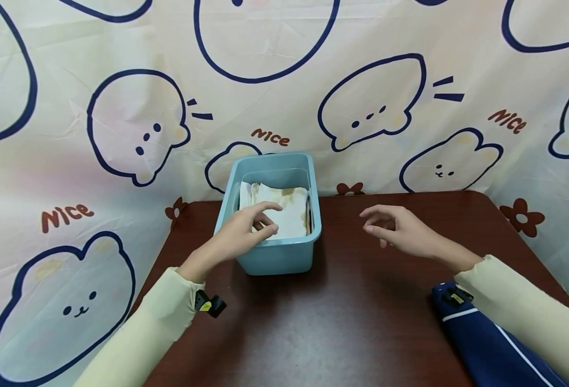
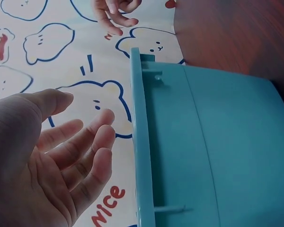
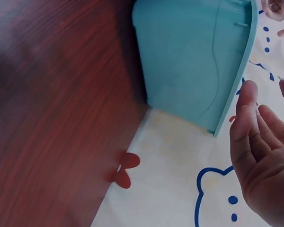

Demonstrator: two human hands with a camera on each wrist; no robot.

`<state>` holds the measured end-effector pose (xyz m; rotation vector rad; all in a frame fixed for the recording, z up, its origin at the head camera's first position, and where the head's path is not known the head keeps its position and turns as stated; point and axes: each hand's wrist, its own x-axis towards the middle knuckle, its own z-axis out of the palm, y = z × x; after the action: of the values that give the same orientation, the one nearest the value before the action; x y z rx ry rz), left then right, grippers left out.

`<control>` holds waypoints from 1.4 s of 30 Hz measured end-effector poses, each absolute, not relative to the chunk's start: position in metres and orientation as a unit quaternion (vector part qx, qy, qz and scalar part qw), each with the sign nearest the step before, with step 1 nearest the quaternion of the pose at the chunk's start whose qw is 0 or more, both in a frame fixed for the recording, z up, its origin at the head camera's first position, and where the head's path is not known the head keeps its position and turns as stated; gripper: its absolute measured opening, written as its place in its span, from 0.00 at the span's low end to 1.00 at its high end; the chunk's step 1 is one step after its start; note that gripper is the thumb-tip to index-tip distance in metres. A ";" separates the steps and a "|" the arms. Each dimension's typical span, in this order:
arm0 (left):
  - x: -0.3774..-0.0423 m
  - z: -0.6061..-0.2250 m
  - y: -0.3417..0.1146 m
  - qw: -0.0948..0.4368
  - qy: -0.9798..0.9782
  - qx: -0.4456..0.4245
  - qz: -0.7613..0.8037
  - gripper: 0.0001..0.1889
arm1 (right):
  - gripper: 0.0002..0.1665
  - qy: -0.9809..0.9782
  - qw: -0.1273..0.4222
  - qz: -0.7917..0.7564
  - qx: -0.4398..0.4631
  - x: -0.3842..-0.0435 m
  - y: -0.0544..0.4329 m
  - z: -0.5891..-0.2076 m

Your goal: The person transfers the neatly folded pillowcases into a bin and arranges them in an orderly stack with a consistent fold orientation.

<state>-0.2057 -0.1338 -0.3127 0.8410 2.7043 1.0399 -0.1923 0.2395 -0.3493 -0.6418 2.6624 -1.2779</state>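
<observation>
A light blue plastic bin (image 1: 276, 257) stands at the back of the dark wooden table. Inside it lies a folded cloth (image 1: 286, 212), white with tan patches. My left hand (image 1: 245, 228) hovers over the bin's near left rim, fingers loosely bent, nothing in them. In the left wrist view that hand (image 2: 71, 151) appears beside the bin's rim (image 2: 141, 142), a gap between them. To the right of the bin, my right hand (image 1: 400, 228) hangs in the air above the table, relaxed and holding nothing. The right wrist view shows its fingers (image 3: 246, 127) apart from the bin (image 3: 189, 61).
Under the right forearm lies a dark blue fabric item (image 1: 487, 338) with white stripes, at the table's right side. The wooden table (image 1: 342, 322) ends at a pale curtain (image 1: 371, 32) printed with cartoon animals, which hangs behind and on both sides.
</observation>
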 end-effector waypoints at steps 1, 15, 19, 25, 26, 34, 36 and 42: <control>-0.205 -0.313 -0.132 0.064 0.894 0.280 0.345 0.22 | 0.18 0.880 0.060 -0.421 -0.211 -0.191 0.243 -0.350; -0.198 -0.315 -0.118 0.076 0.881 0.280 0.374 0.22 | 0.18 0.882 0.048 -0.423 -0.202 -0.185 0.268 -0.357; -0.195 -0.318 -0.116 0.077 0.880 0.281 0.375 0.22 | 0.18 0.886 0.046 -0.418 -0.194 -0.183 0.273 -0.358; -0.193 -0.321 -0.112 0.083 0.871 0.292 0.387 0.22 | 0.18 0.890 0.037 -0.417 -0.181 -0.177 0.287 -0.364; -0.193 -0.321 -0.110 0.086 0.868 0.295 0.389 0.22 | 0.18 0.890 0.036 -0.416 -0.181 -0.176 0.290 -0.366; -0.192 -0.325 -0.101 0.107 0.848 0.324 0.405 0.20 | 0.19 0.904 0.029 -0.395 -0.161 -0.171 0.313 -0.379; -0.191 -0.327 -0.099 0.111 0.845 0.331 0.406 0.20 | 0.19 0.908 0.031 -0.389 -0.154 -0.171 0.318 -0.382; -0.189 -0.330 -0.091 0.116 0.844 0.343 0.396 0.22 | 0.21 0.913 0.045 -0.382 -0.137 -0.168 0.335 -0.386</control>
<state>-0.1893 -0.0915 -0.3305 1.0044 2.4714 1.1614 -0.1681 0.3354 -0.3861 -0.4185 2.7885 -1.1680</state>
